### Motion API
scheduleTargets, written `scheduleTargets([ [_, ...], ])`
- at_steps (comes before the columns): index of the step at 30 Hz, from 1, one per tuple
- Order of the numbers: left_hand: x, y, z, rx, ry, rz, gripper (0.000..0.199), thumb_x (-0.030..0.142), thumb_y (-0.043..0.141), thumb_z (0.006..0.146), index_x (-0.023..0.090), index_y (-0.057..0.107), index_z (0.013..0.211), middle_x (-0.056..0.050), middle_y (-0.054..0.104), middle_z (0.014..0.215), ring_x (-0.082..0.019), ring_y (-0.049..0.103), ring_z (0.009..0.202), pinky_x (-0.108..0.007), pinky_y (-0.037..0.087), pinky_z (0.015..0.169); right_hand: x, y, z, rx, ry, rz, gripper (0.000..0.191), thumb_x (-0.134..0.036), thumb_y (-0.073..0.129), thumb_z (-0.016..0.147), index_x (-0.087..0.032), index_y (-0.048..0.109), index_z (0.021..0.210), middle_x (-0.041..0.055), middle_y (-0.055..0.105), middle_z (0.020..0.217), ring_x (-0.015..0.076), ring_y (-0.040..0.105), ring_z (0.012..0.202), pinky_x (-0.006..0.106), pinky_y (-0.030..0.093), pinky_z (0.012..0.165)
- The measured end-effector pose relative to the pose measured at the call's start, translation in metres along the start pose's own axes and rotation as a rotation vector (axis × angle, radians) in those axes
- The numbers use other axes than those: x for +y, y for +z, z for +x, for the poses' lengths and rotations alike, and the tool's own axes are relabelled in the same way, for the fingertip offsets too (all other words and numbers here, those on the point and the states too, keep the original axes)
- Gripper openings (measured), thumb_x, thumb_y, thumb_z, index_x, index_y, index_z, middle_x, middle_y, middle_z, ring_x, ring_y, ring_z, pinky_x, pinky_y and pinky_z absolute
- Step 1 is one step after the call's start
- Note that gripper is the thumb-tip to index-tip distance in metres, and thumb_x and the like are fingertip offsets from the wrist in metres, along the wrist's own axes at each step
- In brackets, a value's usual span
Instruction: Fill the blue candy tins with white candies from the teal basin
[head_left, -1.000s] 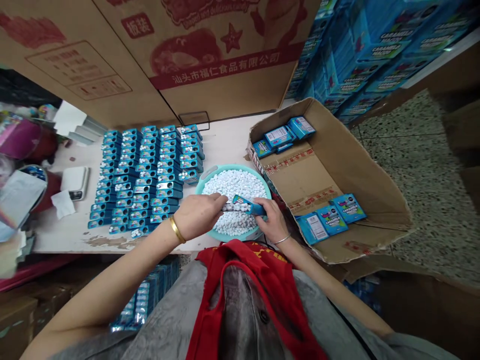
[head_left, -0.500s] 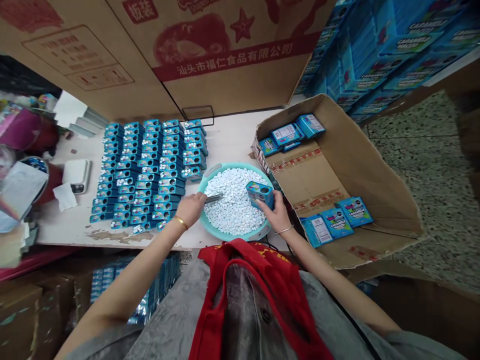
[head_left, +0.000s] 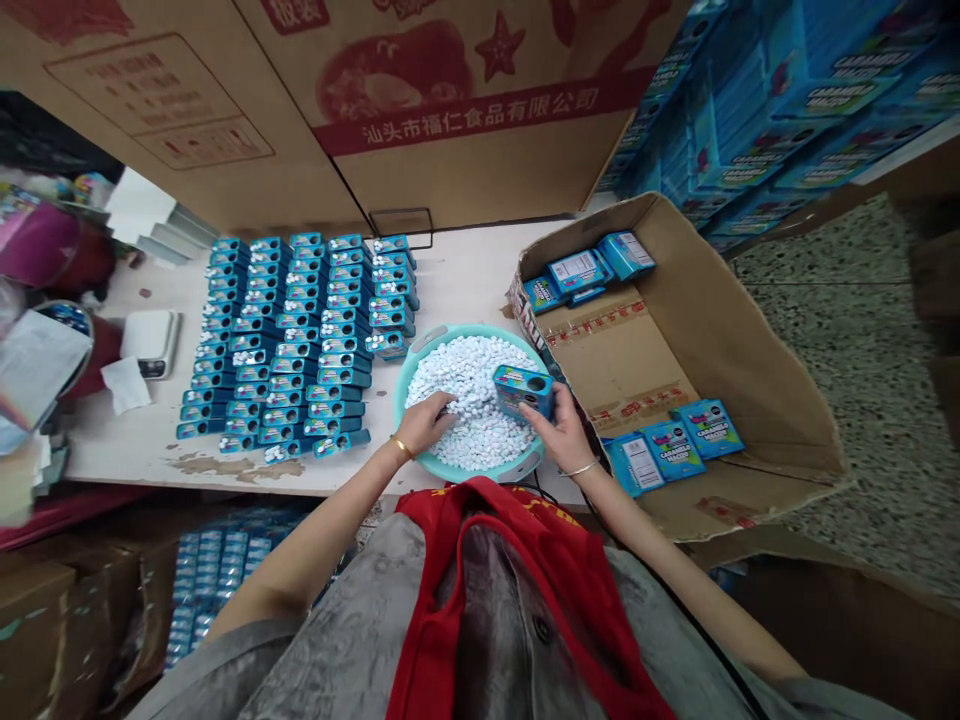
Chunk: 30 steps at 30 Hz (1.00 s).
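My left hand (head_left: 424,422) reaches into the left side of a light turquoise basin (head_left: 403,385) filled with small white candies (head_left: 480,440). Its fingers are curled among the candies, around the metal scoop that showed in it earlier; the scoop itself is hidden now. Over the basin's right side, my right hand (head_left: 564,430) grips a blue candy box (head_left: 523,390) between thumb and fingers. The box stands upright, with a dark round hole in its top facing up.
Rows of similar blue boxes (head_left: 296,350) stand left of the basin, some with white candies on top. On the right, an open carton (head_left: 637,350) holds several flat blue packets (head_left: 675,447). A large cardboard box (head_left: 450,180) rises behind; a white scale (head_left: 152,340) sits far left.
My left hand has moved right and slightly down, from the basin's rim into the candies, and the metal scoop has gone out of sight. My right hand holds the box in nearly the same place.
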<state>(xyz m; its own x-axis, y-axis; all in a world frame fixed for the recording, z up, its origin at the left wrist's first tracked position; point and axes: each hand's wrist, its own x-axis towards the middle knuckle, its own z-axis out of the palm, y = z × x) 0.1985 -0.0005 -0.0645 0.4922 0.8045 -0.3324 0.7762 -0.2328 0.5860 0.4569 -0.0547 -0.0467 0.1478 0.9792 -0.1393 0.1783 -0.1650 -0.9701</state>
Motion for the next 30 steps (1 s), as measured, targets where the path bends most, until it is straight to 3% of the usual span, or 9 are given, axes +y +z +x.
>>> scheduleTargets([
  [6,0.020,-0.055,-0.019,0.060,0.227,-0.028,0.028,0.034,0.049,0.094,0.019,0.054,0.118,-0.007,0.064,0.106,-0.016,0.061,0.083,-0.028,0.047,0.077,-0.001,-0.030,-0.012,0.097,-0.131,-0.229,0.038,-0.038,0.067,0.080,-0.022,0.054,0.112,0.0058,0.063,0.104,0.0231,0.060,0.094,0.040,0.047,0.089],
  [12,0.066,-0.106,-0.026,-0.037,0.339,0.200,0.024,0.031,0.046,0.096,0.017,0.055,0.113,-0.007,0.065,0.103,-0.017,0.062,0.087,-0.027,0.047,0.075,-0.003,-0.016,-0.013,0.020,-0.295,-0.353,0.031,-0.024,0.058,0.083,-0.022,0.056,0.114,0.0090,0.063,0.110,0.0263,0.059,0.105,0.044,0.048,0.094],
  [15,0.096,-0.122,-0.025,-0.126,0.320,0.395,0.023,0.027,0.045,0.095,0.016,0.056,0.112,-0.008,0.065,0.105,-0.020,0.063,0.092,-0.029,0.048,0.075,-0.006,-0.006,-0.012,-0.004,-0.347,-0.349,0.036,-0.017,0.055,0.082,-0.024,0.055,0.117,0.0092,0.062,0.116,0.0261,0.058,0.111,0.046,0.047,0.099],
  [18,0.128,-0.132,-0.025,-0.179,0.261,0.568,0.022,0.020,0.047,0.093,0.014,0.055,0.112,-0.009,0.066,0.101,-0.020,0.064,0.084,-0.030,0.048,0.067,-0.007,0.000,-0.011,-0.026,-0.383,-0.344,0.037,-0.014,0.054,0.081,-0.024,0.055,0.117,0.0090,0.062,0.116,0.0258,0.057,0.112,0.046,0.047,0.100],
  [23,0.167,-0.143,-0.030,-0.161,0.277,0.679,0.020,0.007,0.042,0.091,0.013,0.060,0.096,-0.008,0.063,0.085,-0.018,0.062,0.072,-0.030,0.047,0.063,-0.007,0.004,-0.010,-0.029,-0.396,-0.302,0.035,-0.015,0.054,0.082,-0.023,0.055,0.116,0.0099,0.061,0.115,0.0256,0.057,0.111,0.046,0.048,0.100],
  [26,0.157,-0.147,-0.032,-0.109,0.281,0.706,0.020,0.011,0.042,0.093,0.014,0.061,0.096,-0.008,0.064,0.087,-0.019,0.063,0.076,-0.031,0.047,0.066,-0.005,0.003,-0.010,-0.006,-0.378,-0.278,0.033,-0.017,0.055,0.083,-0.024,0.055,0.115,0.0092,0.061,0.114,0.0250,0.058,0.110,0.045,0.048,0.099],
  [30,0.090,-0.126,-0.028,-0.043,0.090,0.716,0.019,0.022,0.046,0.094,0.014,0.060,0.105,-0.011,0.065,0.097,-0.024,0.063,0.088,-0.037,0.048,0.075,-0.001,-0.004,-0.009,0.032,-0.311,-0.245,0.030,-0.022,0.058,0.083,-0.024,0.056,0.113,0.0081,0.061,0.113,0.0246,0.059,0.109,0.044,0.047,0.098],
])
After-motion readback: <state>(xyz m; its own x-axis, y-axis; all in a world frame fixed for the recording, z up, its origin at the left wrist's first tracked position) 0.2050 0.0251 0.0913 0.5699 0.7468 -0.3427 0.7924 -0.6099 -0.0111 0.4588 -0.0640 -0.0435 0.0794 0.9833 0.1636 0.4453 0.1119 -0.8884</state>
